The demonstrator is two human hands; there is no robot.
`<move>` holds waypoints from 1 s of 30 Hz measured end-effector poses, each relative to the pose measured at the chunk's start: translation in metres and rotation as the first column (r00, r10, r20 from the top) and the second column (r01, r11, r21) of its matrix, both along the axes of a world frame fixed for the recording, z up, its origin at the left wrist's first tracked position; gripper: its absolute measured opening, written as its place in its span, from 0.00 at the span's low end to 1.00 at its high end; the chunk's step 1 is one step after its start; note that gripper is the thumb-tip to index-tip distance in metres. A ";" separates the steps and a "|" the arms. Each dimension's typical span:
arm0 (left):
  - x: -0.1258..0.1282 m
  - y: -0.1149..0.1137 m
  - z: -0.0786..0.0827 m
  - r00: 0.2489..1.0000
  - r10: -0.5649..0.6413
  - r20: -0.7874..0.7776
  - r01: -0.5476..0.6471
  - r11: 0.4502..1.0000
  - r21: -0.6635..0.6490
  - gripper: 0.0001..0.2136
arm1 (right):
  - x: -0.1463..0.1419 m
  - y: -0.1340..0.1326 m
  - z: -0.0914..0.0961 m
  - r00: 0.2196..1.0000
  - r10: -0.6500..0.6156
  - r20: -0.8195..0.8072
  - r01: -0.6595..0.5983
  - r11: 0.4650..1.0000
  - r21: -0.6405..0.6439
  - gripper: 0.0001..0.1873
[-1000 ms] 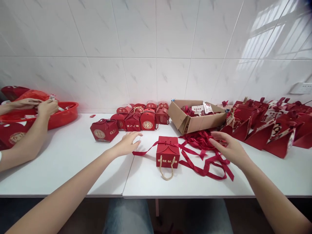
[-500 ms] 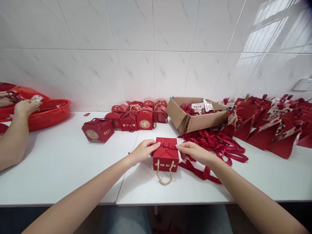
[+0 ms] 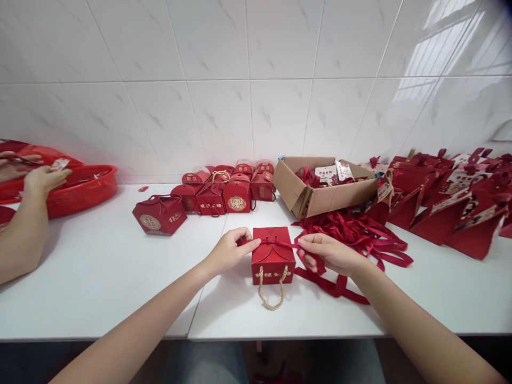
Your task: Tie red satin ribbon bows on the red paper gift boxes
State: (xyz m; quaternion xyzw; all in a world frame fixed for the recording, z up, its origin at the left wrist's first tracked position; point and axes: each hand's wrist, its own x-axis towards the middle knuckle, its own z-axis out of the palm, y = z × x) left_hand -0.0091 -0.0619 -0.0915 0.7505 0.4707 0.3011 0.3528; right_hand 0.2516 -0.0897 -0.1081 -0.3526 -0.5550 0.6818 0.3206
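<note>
A small red gift box (image 3: 273, 269) with gold lettering stands upright on the white table in front of me, its twisted rope handle (image 3: 272, 306) hanging down the near side. Across its lid, where curved flaps meet, runs a dark red ribbon (image 3: 282, 244). My left hand (image 3: 232, 249) pinches the ribbon at the lid's left edge. Just off the right edge, my right hand (image 3: 326, 253) grips the other length, which is stretched fairly straight between the two hands. A loose ribbon tail hangs beneath my right fingers.
Behind stand several finished red boxes (image 3: 237, 196), and one hexagonal box (image 3: 160, 214) apart at left. A cardboard carton (image 3: 340, 198) holds tags; a ribbon pile (image 3: 356, 234) lies before it. Red bags (image 3: 472, 224) line the right. At far left, another person's hand (image 3: 42, 184) works over a red basin (image 3: 88, 197).
My right hand has moved right, away from the lid, drawing the ribbon out. The left hand has shifted slightly left. The box stays in about the same place.
</note>
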 end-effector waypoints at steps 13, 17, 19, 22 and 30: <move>0.046 -0.023 0.015 0.971 -0.072 -0.230 0.157 0.914 0.375 0.11 | -0.008 -0.001 0.028 0.994 0.003 0.110 0.005 0.998 -0.070 0.18; 0.048 -0.025 0.015 0.973 -0.082 -0.215 0.152 0.929 0.337 0.10 | -0.003 -0.003 0.029 1.000 -0.017 -0.023 0.015 0.996 -0.094 0.16; 0.048 -0.028 0.014 0.974 -0.083 -0.213 0.153 0.929 0.337 0.10 | -0.002 -0.003 0.032 0.994 -0.048 -0.097 0.043 0.998 -0.056 0.11; 0.050 -0.031 0.012 0.976 -0.038 -0.213 0.111 0.933 0.341 0.09 | -0.003 -0.005 0.036 0.988 -0.030 -0.154 0.035 0.999 0.033 0.11; 0.052 -0.029 0.026 0.994 -0.109 -0.009 0.109 0.967 0.229 0.14 | -0.016 -0.007 0.039 0.994 -0.093 -0.059 0.102 0.981 0.165 0.18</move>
